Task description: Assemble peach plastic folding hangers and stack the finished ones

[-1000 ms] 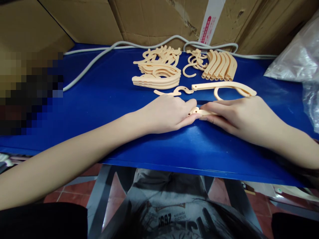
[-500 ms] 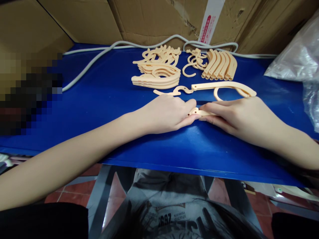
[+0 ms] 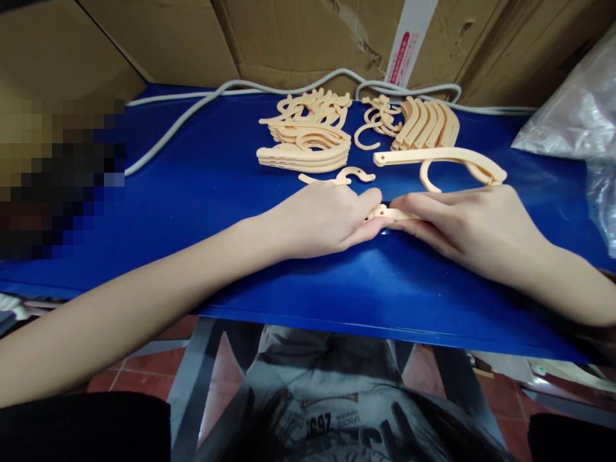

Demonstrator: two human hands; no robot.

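Note:
Both hands meet over the blue table [image 3: 289, 289], pinching a small beige plastic clothes-hanger piece [image 3: 384, 213] that has holes at its joint. My left hand [image 3: 327, 218] is closed on its left end, and my right hand [image 3: 471, 224] grips the arm running right from that joint. Just beyond my right knuckles is a curved hanger arm [image 3: 433, 155] with a hook [image 3: 426, 176] below it; whether it touches or joins the held piece is hidden. Past my left fingers lies a small S-shaped piece [image 3: 353, 174].
Stacked hanger pieces [image 3: 303, 157] lie behind my left hand, with a tangle of arms [image 3: 315, 109] behind them. Loose hooks [image 3: 380, 115] and a row of curved arms [image 3: 428, 122] sit farther right. A grey cable [image 3: 183, 115], cardboard [image 3: 308, 38] and a clear plastic bag [image 3: 568, 109] border the table.
The curved hanger arm beyond my right hand has shifted right and slightly away, parting from the S-shaped piece. My right hand has moved slightly right; both hands keep their pinch.

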